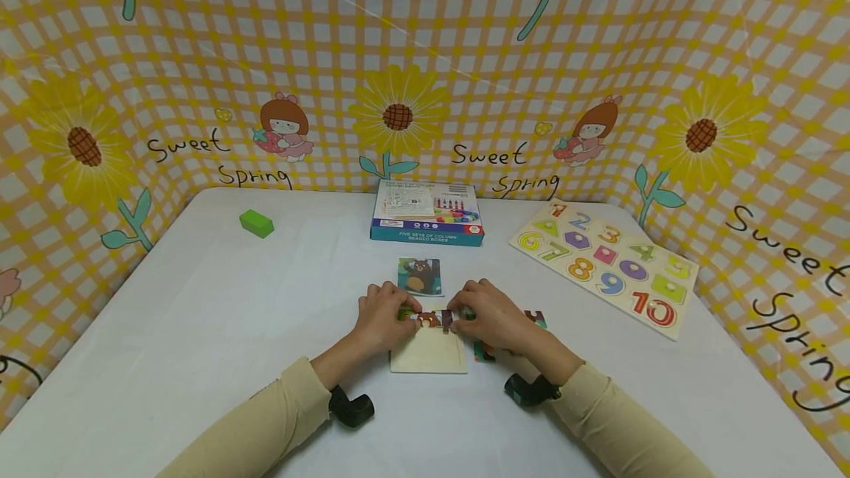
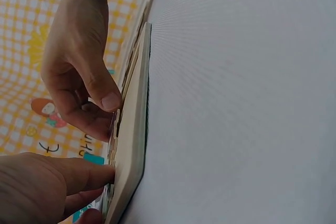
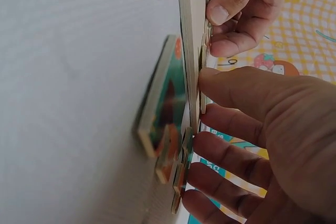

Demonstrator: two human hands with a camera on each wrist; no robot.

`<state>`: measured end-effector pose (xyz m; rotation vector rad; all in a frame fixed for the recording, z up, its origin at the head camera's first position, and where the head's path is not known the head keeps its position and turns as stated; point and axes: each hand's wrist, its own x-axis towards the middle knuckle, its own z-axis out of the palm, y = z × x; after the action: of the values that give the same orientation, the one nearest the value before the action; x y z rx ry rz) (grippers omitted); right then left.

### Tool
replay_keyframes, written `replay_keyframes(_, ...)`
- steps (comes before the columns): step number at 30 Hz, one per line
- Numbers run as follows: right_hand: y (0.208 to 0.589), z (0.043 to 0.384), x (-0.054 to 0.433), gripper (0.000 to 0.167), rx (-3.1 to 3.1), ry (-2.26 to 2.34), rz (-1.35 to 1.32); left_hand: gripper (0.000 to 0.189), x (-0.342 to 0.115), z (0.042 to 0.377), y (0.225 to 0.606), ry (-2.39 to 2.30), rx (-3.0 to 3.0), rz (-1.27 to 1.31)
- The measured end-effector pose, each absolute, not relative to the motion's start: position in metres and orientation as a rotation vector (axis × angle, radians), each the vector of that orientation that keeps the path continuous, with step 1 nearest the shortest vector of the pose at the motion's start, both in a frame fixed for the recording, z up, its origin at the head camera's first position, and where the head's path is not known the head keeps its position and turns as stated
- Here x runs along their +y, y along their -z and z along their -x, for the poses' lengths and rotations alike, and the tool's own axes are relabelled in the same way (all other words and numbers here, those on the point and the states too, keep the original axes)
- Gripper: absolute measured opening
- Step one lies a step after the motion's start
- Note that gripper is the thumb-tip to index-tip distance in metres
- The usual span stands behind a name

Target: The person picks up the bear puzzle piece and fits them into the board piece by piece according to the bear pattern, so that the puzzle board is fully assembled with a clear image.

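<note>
A shallow wooden puzzle tray (image 1: pixel 428 356) lies in the middle of the table, with joined bear puzzle pieces (image 1: pixel 429 319) along its far part. At the row's left end, my left hand (image 1: pixel 385 321) pinches a puzzle piece between thumb and index finger. My right hand (image 1: pixel 490 317) pinches the piece at the right end; in the right wrist view its thumb (image 3: pixel 220 83) bears on that edge, the other fingers spread beyond. Loose puzzle pieces (image 3: pixel 165 98) lie beside the tray, partly hidden under my right hand in the head view.
Just beyond the tray lies a bear picture card (image 1: pixel 420 276). Farther back stands a beaded-column box (image 1: pixel 427 234). A number puzzle board (image 1: pixel 600 264) lies at the right, a green block (image 1: pixel 256 223) at the back left. A patterned cloth (image 1: pixel 425 35) rises behind the table.
</note>
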<state>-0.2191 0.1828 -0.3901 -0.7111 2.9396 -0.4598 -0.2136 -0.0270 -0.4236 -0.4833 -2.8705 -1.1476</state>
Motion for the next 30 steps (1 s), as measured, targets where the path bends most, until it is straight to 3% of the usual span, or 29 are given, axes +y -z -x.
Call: replay_keyframes(30,0.392,0.219,0.184,0.024,2.934,0.501,0.704,0.012,0.000,0.217,0.421,1.095,-2.861,0.544)
